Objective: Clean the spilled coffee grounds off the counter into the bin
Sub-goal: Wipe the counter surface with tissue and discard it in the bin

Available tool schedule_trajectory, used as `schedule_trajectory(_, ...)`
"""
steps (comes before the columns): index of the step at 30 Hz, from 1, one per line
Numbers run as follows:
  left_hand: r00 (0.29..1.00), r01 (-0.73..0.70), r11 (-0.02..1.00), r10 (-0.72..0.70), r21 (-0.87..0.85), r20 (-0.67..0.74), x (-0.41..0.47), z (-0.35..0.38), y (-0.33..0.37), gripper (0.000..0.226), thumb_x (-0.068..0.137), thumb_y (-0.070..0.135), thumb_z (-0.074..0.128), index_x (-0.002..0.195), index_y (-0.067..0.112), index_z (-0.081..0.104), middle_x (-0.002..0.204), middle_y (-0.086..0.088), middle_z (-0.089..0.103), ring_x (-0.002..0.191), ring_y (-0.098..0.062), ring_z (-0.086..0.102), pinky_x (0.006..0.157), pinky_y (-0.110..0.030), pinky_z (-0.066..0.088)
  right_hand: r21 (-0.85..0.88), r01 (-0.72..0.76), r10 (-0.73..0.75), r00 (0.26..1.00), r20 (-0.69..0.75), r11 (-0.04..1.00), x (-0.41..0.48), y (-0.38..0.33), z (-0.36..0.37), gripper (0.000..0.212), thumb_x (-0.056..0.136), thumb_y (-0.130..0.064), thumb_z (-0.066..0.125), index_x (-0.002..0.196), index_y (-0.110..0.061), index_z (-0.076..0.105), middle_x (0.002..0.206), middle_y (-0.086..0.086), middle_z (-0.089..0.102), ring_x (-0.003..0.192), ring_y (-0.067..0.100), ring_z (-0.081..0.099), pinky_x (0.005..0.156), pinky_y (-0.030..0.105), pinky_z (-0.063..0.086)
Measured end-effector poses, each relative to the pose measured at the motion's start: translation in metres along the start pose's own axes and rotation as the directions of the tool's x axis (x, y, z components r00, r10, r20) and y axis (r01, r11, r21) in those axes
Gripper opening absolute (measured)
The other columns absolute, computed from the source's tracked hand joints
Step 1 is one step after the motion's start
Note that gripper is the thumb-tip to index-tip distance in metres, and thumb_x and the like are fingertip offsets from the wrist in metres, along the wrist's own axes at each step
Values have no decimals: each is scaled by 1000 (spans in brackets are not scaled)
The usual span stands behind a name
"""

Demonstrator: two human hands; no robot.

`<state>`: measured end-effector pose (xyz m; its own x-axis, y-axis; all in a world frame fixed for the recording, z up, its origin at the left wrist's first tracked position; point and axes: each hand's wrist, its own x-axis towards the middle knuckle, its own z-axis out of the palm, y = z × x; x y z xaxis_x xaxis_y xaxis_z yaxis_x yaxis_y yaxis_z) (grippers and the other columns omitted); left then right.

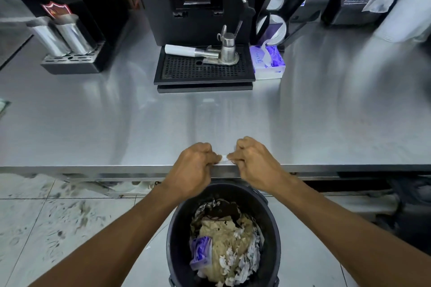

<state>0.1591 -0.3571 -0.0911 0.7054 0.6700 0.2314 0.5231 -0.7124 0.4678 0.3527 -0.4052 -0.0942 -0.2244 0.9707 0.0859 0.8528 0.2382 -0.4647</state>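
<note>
Both fists curled at the counter (116, 123) edge, left hand (194, 165) and right hand (253, 161) pinching 1 white tissue (224, 159) above the bin (177, 228).

A café work area: steel counter (116, 123), espresso machine (198, 2) (drip tray beneath), metal milk jugs (63, 35).

Forearms (121, 228), left hand (192, 166) and right hand (255, 163) bare.
</note>
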Motion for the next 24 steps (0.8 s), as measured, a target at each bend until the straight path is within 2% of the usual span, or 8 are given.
schedule_trajectory(3,1000,-9,999,10,-41,25,-10,-8,6,37,76,-9,54,98,10,78,82,-1,67,76,-17,63,72,-32,55,71,-60,58,998,41,996,-9,-9,-6,20,90,-2,63,97,-12,79,77,2,59,79,13,47,74,33,50)
schedule_trajectory(7,995,64,994,-71,-88,-74,12,-29,-7,24,84,2,58,94,11,78,83,-2,70,74,-16,64,72,-32,54,167,-140,155,985,-78,976,19,-16,-20,20,90,-7,65,105,-13,77,84,4,62,79,13,53,76,25,46)
schedule_trajectory(10,992,66,998,-68,-23,-107,46,-45,-29,25,80,4,56,91,9,78,84,-5,72,74,-21,65,73,-32,54,201,-170,203,966,-160,965,60,-10,-24,20,90,-6,64,104,-11,77,82,0,57,80,15,53,75,21,42)
schedule_trajectory(13,987,85,995,-77,50,-143,82,-47,-55,24,80,-2,58,89,8,78,86,-6,72,78,-25,66,76,-34,54,196,-199,240,947,-215,960,101,2,-24,22,90,-6,62,102,-12,78,85,1,61,85,15,52,77,15,33)
schedule_trajectory(17,992,94,989,-83,114,-100,116,-35,-81,21,83,-3,59,85,8,77,82,-8,66,79,-26,61,73,-41,53,180,-248,287,927,-240,952,136,24,-24,21,88,-5,62,97,-13,79,72,-8,52,78,12,47,67,11,30)
schedule_trajectory(19,994,97,984,-89,146,-61,125,-27,-90,20,82,-4,57,81,5,74,81,-10,63,77,-28,59,70,-45,52,131,-262,285,935,-209,956,144,32,-20,19,85,0,61,91,-6,78,67,-5,57,76,19,52,63,15,37)
schedule_trajectory(21,994,107,981,-102,164,-39,128,-22,-95,20,82,-6,55,81,3,73,82,-12,61,76,-29,58,69,-45,52,111,-278,295,939,-177,954,150,36,-16,18,83,4,59,90,1,75,78,8,69,80,26,59,70,27,48)
schedule_trajectory(24,997,81,984,-78,157,-27,118,-22,-92,25,83,-4,60,92,10,78,78,-8,59,73,-27,57,67,-42,51,43,-245,249,958,-140,969,147,36,-12,21,82,4,59,90,-5,77,75,7,64,82,24,56,69,33,48)
